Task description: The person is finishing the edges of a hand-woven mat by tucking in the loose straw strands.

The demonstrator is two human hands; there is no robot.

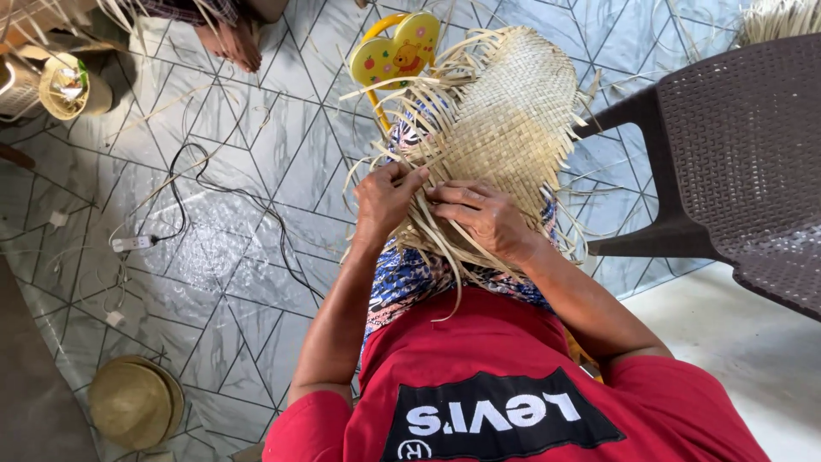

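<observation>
On the patterned grey floor tiles (239, 145) at far left sit a finished round straw hat (132, 402) and a white power strip (131, 244) with its black cord. Over the person's lap lies the half-woven mat of pale flat straw strips (505, 111), loose ends fanning out at its near edge. The left hand (386, 195) pinches a few strips between clenched fingers; the right hand (483, 216) presses curled fingers onto the strands beside it. The piece looks light, springy and easily creased, best held at the tight weave. A yellow heart-backed child's chair (395, 50) shows behind; a dark brown woven-pattern plastic chair (744, 154) stands right, cropped. Fingertips vanish among strands.
</observation>
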